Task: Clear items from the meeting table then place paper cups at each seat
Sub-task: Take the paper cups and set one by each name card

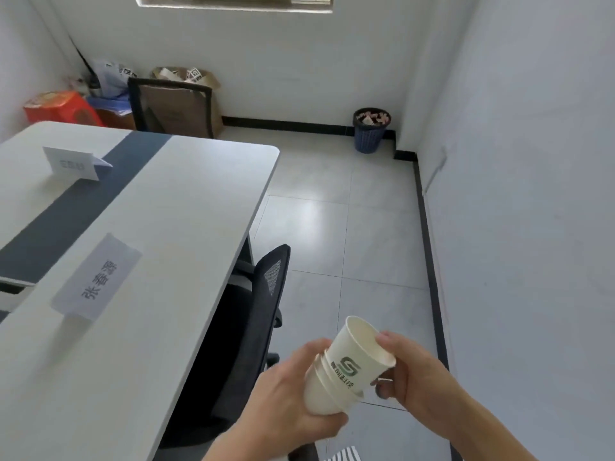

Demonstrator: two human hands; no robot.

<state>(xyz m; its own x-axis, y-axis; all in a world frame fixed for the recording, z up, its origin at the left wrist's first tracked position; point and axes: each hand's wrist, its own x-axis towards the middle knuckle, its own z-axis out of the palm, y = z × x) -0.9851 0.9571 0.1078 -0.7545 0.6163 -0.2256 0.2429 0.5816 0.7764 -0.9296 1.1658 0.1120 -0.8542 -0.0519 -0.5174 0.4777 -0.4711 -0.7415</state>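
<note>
A nested stack of white paper cups (346, 367) with a green logo hangs tilted over the floor, to the right of the meeting table (173, 227). My left hand (286, 394) wraps around the lower end of the stack. My right hand (412, 371) pinches the rim of the top cup, thumb inside the mouth. Two folded paper name cards stand on the table, the near card (96, 277) and the far card (75, 163). No cups stand on the table.
A black mesh chair (243, 327) is tucked under the table's right edge, close to my left hand. Another chair (169, 108) stands at the far end. Boxes and bags fill the far left corner. A blue wastebasket (371, 129) stands by the far wall.
</note>
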